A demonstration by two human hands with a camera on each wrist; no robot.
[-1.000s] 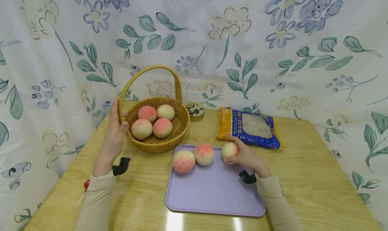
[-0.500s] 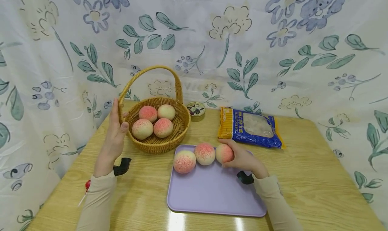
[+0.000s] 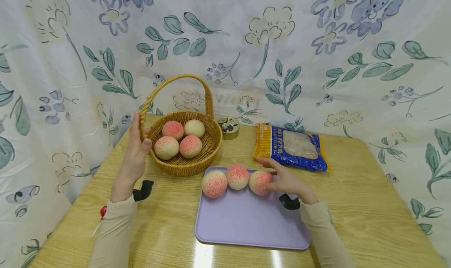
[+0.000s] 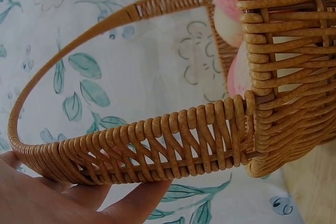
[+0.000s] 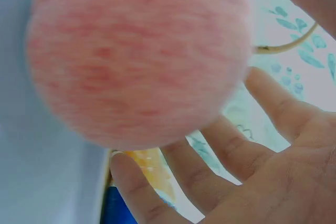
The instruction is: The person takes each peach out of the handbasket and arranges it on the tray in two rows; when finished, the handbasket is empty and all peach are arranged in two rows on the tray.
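My left hand (image 3: 132,160) rests against the near side of the wicker basket's handle (image 3: 145,117), fingers extended and thumb up. In the left wrist view its fingers (image 4: 137,198) touch the handle's woven edge. Several pink-and-cream peaches, one of them a pink peach (image 3: 190,146), lie inside the basket (image 3: 183,171). My right hand (image 3: 290,181) is spread beside the rightmost peach (image 3: 260,182) on the lilac tray (image 3: 253,225). The right wrist view shows loosely spread fingers (image 5: 231,148) around that peach. A middle peach (image 3: 237,177) and a left peach (image 3: 214,184) complete the row.
A blue and yellow pasta bag (image 3: 294,147) lies behind the tray's right side. Beside the basket stands a small round tin (image 3: 229,127). A red lollipop (image 3: 103,211) lies near my left sleeve. A floral curtain (image 3: 225,45) hangs behind the table.
My right hand moved the rightmost peach left, close to the middle one, then loosened its fingers and drew slightly back. My left hand stayed at the basket handle.
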